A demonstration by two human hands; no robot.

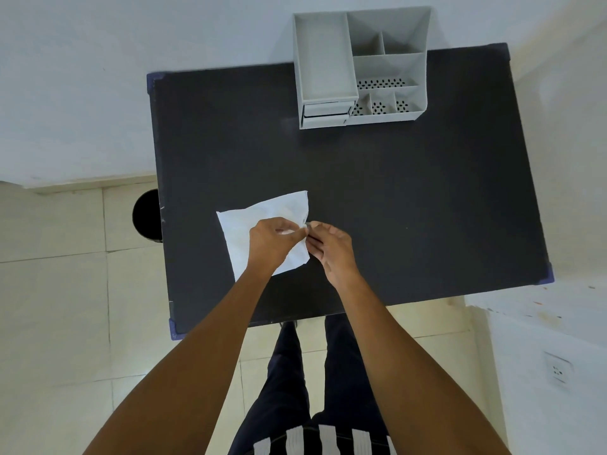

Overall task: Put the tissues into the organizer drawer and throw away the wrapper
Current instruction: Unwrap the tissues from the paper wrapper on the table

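Note:
A white tissue pack (243,229) lies flat on the black table (410,198), left of the middle. My left hand (271,241) rests on top of it and pinches its right edge. My right hand (330,247) meets it there, fingertips pinching the same edge of the wrapper. The grey organizer (361,65) stands at the table's far edge, with two small drawers (325,113) shut at its front left. Whether the wrapper is torn is hidden under my fingers.
A round black bin (146,214) stands on the floor just off the table's left edge. The organizer holds an open tray on the left and several compartments on the right. A white wall runs behind, and a wall socket (557,370) shows at lower right.

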